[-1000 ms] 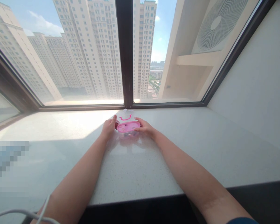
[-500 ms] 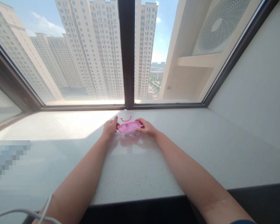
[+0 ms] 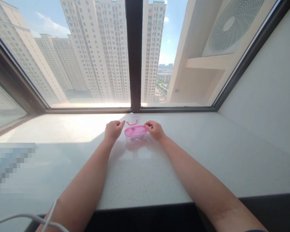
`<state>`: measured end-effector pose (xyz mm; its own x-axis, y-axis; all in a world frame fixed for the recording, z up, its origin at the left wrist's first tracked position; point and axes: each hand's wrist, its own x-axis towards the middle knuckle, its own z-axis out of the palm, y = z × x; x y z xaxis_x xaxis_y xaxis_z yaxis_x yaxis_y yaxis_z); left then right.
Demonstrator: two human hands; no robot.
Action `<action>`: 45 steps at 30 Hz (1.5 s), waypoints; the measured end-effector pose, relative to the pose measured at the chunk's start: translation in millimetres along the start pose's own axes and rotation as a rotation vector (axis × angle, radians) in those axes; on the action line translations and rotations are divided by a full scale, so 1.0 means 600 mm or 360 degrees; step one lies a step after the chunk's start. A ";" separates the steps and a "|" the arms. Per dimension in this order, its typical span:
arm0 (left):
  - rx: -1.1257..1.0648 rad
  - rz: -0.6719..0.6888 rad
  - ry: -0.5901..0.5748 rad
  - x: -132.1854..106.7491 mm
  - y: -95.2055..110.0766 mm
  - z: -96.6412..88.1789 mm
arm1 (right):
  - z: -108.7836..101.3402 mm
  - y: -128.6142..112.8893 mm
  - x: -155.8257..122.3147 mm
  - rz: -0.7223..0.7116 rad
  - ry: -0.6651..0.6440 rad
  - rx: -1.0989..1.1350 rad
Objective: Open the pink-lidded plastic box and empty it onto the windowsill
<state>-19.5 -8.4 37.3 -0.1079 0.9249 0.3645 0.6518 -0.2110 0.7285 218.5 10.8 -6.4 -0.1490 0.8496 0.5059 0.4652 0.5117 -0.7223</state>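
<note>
Fingers and thumb of the left hand (image 3: 113, 129) are curled, the thumb tip pointing toward the upper left edge of a small clear box (image 3: 135, 132). Whether the thumb touches the raised clear lid (image 3: 131, 120) or stops just short of it cannot be told at this size. The fingers are folded into the palm and close on nothing visible.

Fingers of the right hand (image 3: 155, 130) are bent, and thumb and forefinger meet in a pinch at the box's right edge, where the pink insert (image 3: 135, 131) ends. The remaining fingers curl beneath. The pinch appears to grip the rim of the box, though the exact contact is too small to resolve.

The box sits between the two hands on the pale speckled sill (image 3: 145, 167), near the far edge and just before the window frame (image 3: 134, 54). Its body is clear plastic with a pink oval insert on top. The lid stands open behind it, tilted up toward the glass, with a pink U-shaped mark on it. A faint pink reflection lies on the sill in front of the box.

Both bare forearms reach forward across the sill from the lower corners. A white cable (image 3: 26, 219) crosses the lower left corner beside the left forearm. Beyond the glass stand high-rise blocks and, at upper right, a round fan grille (image 3: 229, 27).
</note>
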 end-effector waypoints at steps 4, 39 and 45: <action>0.0165 0.0060 0.0043 -0.005 0.009 0.001 | 0.002 -0.002 -0.001 -0.0045 0.0046 -0.0022; 0.0217 0.0799 0.0069 -0.008 0.003 0.022 | 0.001 -0.009 -0.004 -0.0173 0.0068 -0.0029; 0.0014 0.0942 0.0068 -0.006 0.002 0.024 | 0.000 -0.011 -0.004 -0.0292 0.0092 -0.0057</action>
<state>-7.8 -7.4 28.6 0.2458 0.6371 0.7306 0.6168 -0.6842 0.3892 215.5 5.6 -2.8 -0.1845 0.7333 0.6544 0.4658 0.6516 -0.5987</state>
